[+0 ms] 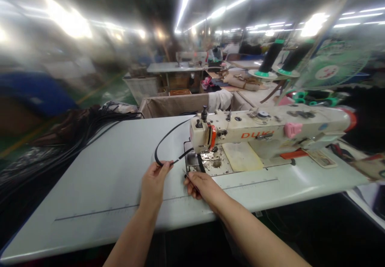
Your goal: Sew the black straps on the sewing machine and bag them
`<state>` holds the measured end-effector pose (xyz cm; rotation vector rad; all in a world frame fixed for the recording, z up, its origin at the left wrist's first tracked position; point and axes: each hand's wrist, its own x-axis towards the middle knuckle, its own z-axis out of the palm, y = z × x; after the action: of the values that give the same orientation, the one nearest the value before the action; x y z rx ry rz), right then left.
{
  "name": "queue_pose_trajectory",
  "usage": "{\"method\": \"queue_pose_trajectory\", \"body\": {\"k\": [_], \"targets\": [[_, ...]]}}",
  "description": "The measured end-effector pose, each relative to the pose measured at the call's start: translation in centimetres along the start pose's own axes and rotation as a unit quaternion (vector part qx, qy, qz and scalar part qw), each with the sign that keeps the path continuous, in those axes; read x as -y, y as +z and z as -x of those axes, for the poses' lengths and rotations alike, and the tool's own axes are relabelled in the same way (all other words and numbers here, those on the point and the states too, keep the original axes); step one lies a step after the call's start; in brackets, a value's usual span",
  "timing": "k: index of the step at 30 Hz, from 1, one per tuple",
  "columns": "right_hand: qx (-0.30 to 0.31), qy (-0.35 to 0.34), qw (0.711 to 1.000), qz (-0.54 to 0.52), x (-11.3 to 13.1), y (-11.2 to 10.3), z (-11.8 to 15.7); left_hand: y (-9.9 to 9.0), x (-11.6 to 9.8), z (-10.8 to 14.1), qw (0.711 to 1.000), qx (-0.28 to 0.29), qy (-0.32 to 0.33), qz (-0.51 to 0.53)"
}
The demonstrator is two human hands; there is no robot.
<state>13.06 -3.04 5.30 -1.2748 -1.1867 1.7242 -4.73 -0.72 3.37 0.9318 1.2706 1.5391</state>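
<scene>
My left hand pinches a narrow black strap between thumb and fingers, just left of the sewing machine. The strap bows in a loop over the white table, its far part passing behind the machine head. A short black length runs from near my left fingertips to under the machine head; a pale break or glint shows between them. Closed in front of the needle plate, my right hand holds a small thin pointed tool, mostly hidden by the fingers.
Many black straps hang over the table's left edge. A cloth-lined bin stands behind the table. Black thread cones and a green fan rise at right. A person is far back.
</scene>
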Motion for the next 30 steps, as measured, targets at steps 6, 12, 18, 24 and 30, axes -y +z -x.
{"method": "queue_pose_trajectory", "body": {"k": [6, 12, 18, 24, 30], "targets": [[0.02, 0.023, 1.0, -0.006, 0.4, 1.0, -1.9, -2.4, -0.2, 2.7, 0.995, -0.004, 0.029, -0.091], [0.057, 0.019, 0.997, 0.048, 1.4, 2.4, -2.0, -3.7, -0.2, 4.5, 0.995, -0.001, 0.051, -0.091], [-0.004, -0.057, 0.978, 0.2, 1.6, 2.5, -1.1, -5.1, -0.9, 5.1, 0.994, 0.004, 0.034, -0.105], [-0.167, -0.161, 0.834, 0.501, 0.5, 0.4, 1.8, -9.5, -2.5, 2.7, 0.977, 0.054, 0.013, -0.207], [-0.21, -0.126, 0.661, 0.709, -1.8, -1.9, 3.5, -16.9, -3.7, -1.9, 0.885, 0.024, 0.056, -0.461]]}}
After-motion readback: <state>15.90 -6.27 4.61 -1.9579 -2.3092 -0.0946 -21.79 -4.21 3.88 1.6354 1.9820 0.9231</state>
